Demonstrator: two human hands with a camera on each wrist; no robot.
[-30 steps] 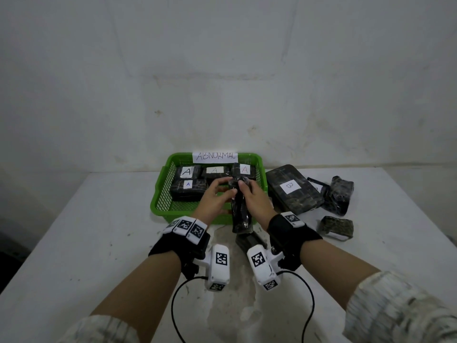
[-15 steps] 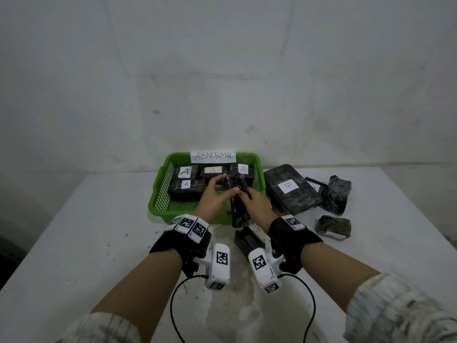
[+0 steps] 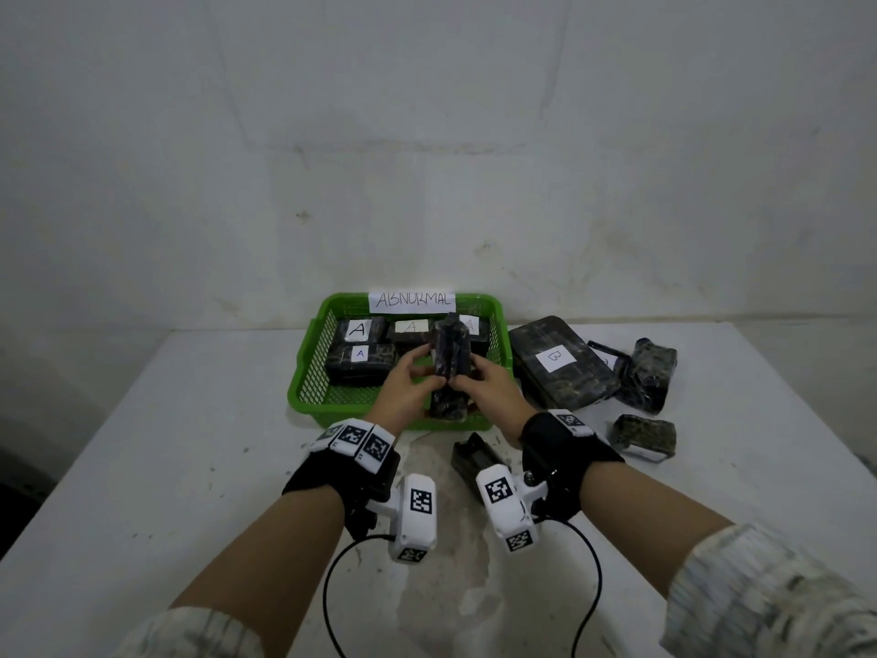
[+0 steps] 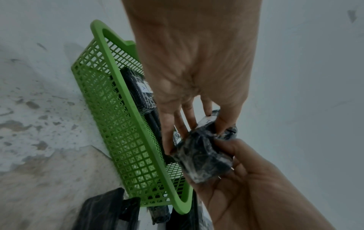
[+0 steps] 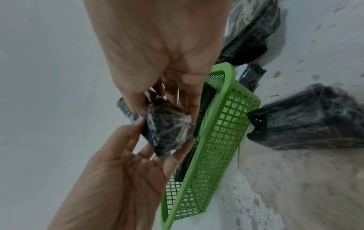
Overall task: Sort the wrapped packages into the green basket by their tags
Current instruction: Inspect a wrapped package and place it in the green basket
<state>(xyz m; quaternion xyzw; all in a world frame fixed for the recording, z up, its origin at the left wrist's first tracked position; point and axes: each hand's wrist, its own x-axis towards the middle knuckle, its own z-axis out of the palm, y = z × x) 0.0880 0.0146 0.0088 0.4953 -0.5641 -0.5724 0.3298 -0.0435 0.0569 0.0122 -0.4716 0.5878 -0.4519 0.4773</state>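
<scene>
A green basket labelled ABNORMAL stands at the table's back and holds several dark wrapped packages with A tags. Both hands hold one long dark wrapped package on end over the basket's front right part. My left hand grips its left side, and my right hand grips its right side. In the left wrist view the left fingers curl round the package near a white tag. From the right wrist, the package sits between both hands beside the basket.
Right of the basket lie a large wrapped package tagged B, a crumpled dark package and a small one. A black item lies on the table by my right wrist. The wall stands close behind the basket.
Both hands have carried the long package up and away from me, from the basket's front rim to above its inside. The black item on the table has come into fuller view.
</scene>
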